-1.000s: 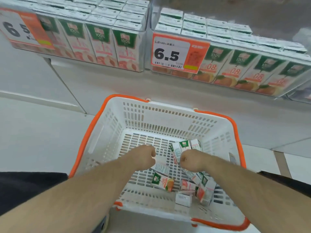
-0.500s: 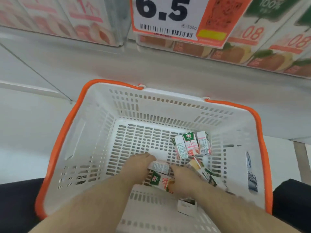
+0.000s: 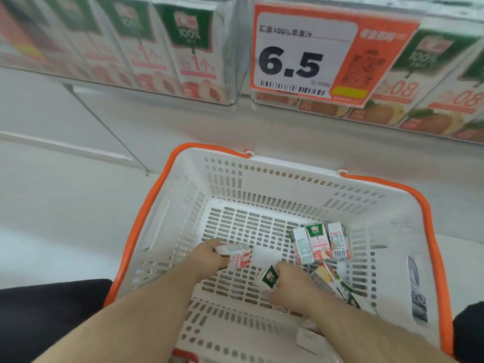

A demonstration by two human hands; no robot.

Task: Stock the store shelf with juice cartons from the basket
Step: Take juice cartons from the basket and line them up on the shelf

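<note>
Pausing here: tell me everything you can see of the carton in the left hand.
The small juice carton is a white box with pink fruit artwork and fine print on its upper side, apparently coated card. It lies on its side, lengthwise across the view, low inside the white basket left of centre. The left hand grips its left end, hiding it. Whether it rests on the basket floor is unclear.

1. A price tag hangs at the top, right of centre, white on the left and orange on the right.
2. It shows "6.5" in large black digits, a barcode along its lower edge, a yellow strip beside the barcode, and a QR code on the orange part.
3. A pale floor lies to the left.
4. Dark clothing fills the lower left corner, and another dark patch sits at the lower right edge.
</note>
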